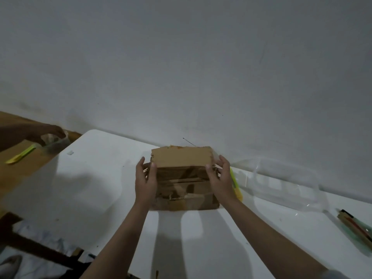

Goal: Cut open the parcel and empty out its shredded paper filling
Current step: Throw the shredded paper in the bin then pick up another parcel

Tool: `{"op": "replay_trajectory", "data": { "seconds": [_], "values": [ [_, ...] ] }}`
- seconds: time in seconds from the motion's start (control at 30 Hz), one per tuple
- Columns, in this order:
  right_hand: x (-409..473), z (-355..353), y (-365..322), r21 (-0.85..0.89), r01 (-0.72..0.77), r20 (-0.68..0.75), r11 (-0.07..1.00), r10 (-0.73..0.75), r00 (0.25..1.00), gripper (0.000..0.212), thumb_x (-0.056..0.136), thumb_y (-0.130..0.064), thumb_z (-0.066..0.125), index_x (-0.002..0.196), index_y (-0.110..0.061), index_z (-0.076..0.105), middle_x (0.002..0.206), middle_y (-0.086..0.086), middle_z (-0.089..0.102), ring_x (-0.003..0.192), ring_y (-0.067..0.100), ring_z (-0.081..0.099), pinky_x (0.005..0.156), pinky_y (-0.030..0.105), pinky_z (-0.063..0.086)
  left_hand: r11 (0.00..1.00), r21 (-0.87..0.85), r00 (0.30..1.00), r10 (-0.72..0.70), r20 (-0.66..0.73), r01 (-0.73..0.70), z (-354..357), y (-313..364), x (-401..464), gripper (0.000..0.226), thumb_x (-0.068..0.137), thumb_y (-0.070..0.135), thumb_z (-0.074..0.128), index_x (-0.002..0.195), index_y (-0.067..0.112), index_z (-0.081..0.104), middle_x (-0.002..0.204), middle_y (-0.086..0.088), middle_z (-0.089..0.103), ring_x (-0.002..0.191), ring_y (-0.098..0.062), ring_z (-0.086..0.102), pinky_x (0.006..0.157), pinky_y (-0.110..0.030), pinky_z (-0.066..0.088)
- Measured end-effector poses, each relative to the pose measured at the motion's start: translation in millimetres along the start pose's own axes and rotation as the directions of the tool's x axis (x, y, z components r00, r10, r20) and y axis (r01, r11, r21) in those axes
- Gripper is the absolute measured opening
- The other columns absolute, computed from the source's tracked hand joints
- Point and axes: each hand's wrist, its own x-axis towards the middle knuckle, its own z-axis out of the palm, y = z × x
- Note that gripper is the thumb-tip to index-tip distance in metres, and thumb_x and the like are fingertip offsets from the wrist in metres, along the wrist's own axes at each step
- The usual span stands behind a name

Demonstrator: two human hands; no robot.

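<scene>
A brown cardboard parcel (182, 178) sits on the white table (96, 178) near the wall, its far flap standing up and its top worn and torn. My left hand (146, 182) grips the parcel's left side, thumb on top. On the right side rests my right hand (220, 181), fingers curled round the far corner. A yellow-green cutter (235, 183) lies on the table just right of the parcel, partly hidden behind my right hand. No shredded paper shows.
A clear plastic tub (281, 184) stands to the right by the wall. A flat packet (356, 226) lies at the right edge. Another person's hand (50, 131) reaches over a wooden table (18, 172) at left, where a second yellow-green cutter (21, 155) lies.
</scene>
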Motion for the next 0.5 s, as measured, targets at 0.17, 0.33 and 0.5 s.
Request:
{"op": "replay_trajectory", "data": {
  "seconds": [0.17, 0.33, 0.5],
  "values": [
    [6.4, 1.2, 2.2, 0.158, -0.063, 0.002, 0.986, 0.063, 0.998, 0.076, 0.078, -0.053, 0.054, 0.142, -0.019, 0.031, 0.115, -0.003, 0.051, 0.088, 0.012, 0.049, 0.074, 0.027, 0.043, 0.999, -0.052, 1.0, 0.009, 0.014, -0.008, 0.0, -1.3, 8.0, 0.047, 0.098, 0.05, 0.029, 0.134, 0.025, 0.046, 0.13, 0.007, 0.047, 0.119, -0.012, 0.045, 0.1, -0.031, 0.035],
    [8.1, -4.1, 3.3, 0.257, -0.121, 0.017, 0.959, 0.121, 0.993, 0.059, 0.09, -0.057, 0.03, 0.115, -0.014, 0.061, 0.099, -0.006, 0.056, 0.089, 0.008, 0.054, 0.075, 0.023, 0.044, 0.985, -0.123, 0.993, -0.115, 0.04, 0.119, -5.0, -1.5, 12.0, 0.061, 0.095, 0.058, 0.022, 0.087, 0.019, 0.068, 0.111, -0.007, 0.063, 0.106, -0.019, 0.056, 0.092, -0.034, 0.043],
    [-9.2, -6.0, 7.4, 0.117, -0.083, -0.006, 0.99, 0.084, 0.996, 0.019, 0.09, -0.037, 0.055, 0.098, -0.025, 0.068, 0.117, -0.002, 0.055, 0.109, 0.014, 0.054, 0.095, 0.025, 0.039, 0.97, -0.15, 0.965, -0.159, 0.21, 0.193, -23.1, 0.3, 1.7, 0.039, 0.098, 0.038, 0.039, 0.099, 0.021, 0.074, 0.12, 0.013, 0.064, 0.112, -0.007, 0.055, 0.101, -0.034, 0.041]
  ]
}}
